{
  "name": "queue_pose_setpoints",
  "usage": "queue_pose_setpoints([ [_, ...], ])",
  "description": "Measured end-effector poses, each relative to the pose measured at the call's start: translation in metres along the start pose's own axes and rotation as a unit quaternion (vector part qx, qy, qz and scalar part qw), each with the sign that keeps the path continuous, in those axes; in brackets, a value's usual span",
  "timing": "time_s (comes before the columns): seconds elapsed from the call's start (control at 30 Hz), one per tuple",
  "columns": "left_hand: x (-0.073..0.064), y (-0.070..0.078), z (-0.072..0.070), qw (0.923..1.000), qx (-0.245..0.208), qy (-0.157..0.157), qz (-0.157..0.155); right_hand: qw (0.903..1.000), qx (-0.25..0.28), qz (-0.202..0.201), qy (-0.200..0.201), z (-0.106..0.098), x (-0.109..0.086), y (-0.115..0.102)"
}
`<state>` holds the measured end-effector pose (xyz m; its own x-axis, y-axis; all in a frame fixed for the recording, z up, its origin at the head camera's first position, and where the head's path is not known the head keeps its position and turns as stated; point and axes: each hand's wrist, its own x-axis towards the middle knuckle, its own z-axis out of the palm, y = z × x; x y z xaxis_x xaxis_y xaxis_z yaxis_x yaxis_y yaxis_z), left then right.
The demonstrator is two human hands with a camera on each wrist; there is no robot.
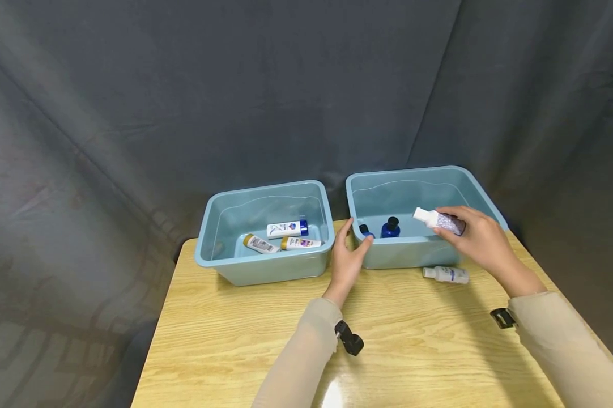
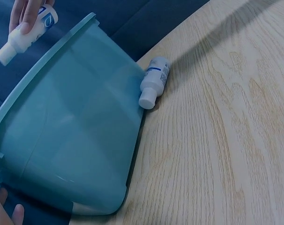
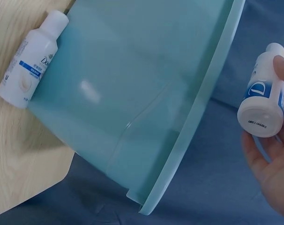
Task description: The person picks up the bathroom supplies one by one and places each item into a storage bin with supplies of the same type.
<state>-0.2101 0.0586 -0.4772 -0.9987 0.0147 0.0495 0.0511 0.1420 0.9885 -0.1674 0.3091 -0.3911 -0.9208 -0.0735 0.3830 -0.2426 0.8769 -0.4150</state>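
My right hand (image 1: 482,241) grips a white bottle (image 3: 264,93) with a blue label around its middle, its cap pointing left. It is held over the front rim of the right blue bin (image 1: 413,249). My left hand (image 1: 346,260) is at that bin's front left corner, with thumb and fingers spread at the rim. Two dark blue bottles with black caps (image 1: 391,228) are inside the right bin. Another white bottle (image 3: 29,61) lies on its side on the table, against the front wall of the same bin.
The left blue bin (image 1: 271,272) holds a white bottle with a blue cap (image 1: 287,229) and two white bottles with gold caps (image 1: 300,243). Both bins stand at the back of the wooden table (image 1: 235,340), before a dark grey curtain (image 1: 235,96).
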Motion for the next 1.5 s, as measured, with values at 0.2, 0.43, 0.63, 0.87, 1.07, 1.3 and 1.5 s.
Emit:
queue_pose_setpoints([
  [0.2,-0.002,-0.001,0.0,1.0,0.0,-0.001,-0.005,0.9997,-0.011,0.001,-0.021,0.002,0.011,0.006],
  [0.43,-0.001,0.0,0.0,1.0,0.003,0.004,0.002,0.9995,-0.01,-0.014,-0.026,0.004,0.025,0.013],
  [0.63,0.0,0.001,0.0,1.0,0.007,0.007,0.002,0.9992,-0.005,-0.006,-0.039,0.006,0.036,0.021],
  [0.87,0.0,0.001,0.001,0.9998,0.019,0.011,-0.002,0.9976,-0.007,0.032,-0.061,0.009,0.04,0.03],
  [1.07,0.0,-0.001,0.001,0.9998,0.016,0.011,0.001,0.9958,-0.017,0.05,-0.075,0.016,0.041,0.036],
  [1.3,0.0,0.0,0.001,0.9998,0.017,0.013,0.002,0.9919,-0.011,0.062,-0.11,0.021,0.045,0.041],
  [1.5,-0.001,0.001,0.001,0.9995,0.027,0.013,-0.002,0.987,-0.019,0.069,-0.144,0.025,0.051,0.047],
])
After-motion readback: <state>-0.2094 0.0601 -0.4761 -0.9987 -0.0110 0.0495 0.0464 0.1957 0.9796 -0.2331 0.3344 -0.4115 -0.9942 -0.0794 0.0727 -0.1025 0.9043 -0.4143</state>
